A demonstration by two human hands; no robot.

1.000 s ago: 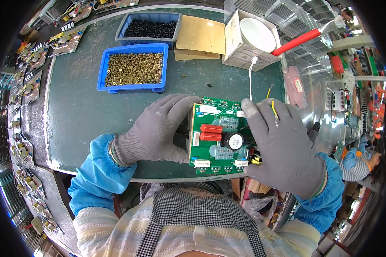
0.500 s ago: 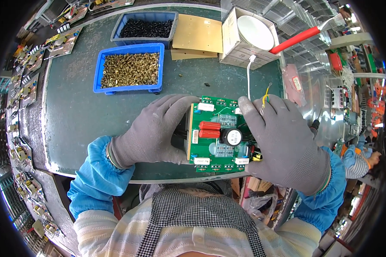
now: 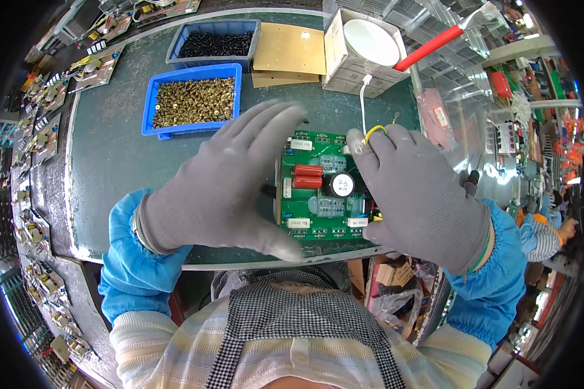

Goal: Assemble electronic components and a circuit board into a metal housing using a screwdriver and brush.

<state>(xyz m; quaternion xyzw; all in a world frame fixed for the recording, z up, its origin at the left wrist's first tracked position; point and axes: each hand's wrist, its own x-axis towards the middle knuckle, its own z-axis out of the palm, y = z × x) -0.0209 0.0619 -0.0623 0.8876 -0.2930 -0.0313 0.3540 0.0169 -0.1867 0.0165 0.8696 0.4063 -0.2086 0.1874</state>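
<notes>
A green circuit board [image 3: 300, 209] lies in front of me near the table's front edge. It carries two red capacitors [image 3: 307, 176], a round black part with a white top [image 3: 339, 185] and several white blocks. My right hand [image 3: 423, 193], in a grey glove, grips the board's right side, fingers at the far corner and thumb at the near one. A yellow wire [image 3: 374, 131] with a ring end sticks out by its fingertips. My left hand [image 3: 217, 181], also gloved, is open at the board's left edge, thumb and fingers spread wide and slightly blurred.
Beyond my left hand stand a blue bin [image 3: 237, 104] of brass-coloured small parts and a grey-blue bin [image 3: 256, 48] of black pieces. Tan sheets [image 3: 289, 52] and a carton [image 3: 344, 71] with a white roll and red-handled tool stand farther right. More boards [image 3: 97, 68] line the left.
My left hand has let go of the board's left side and opened wide. The board has shifted slightly away and left, with my right hand still on it. The yellow wire now bends over.
</notes>
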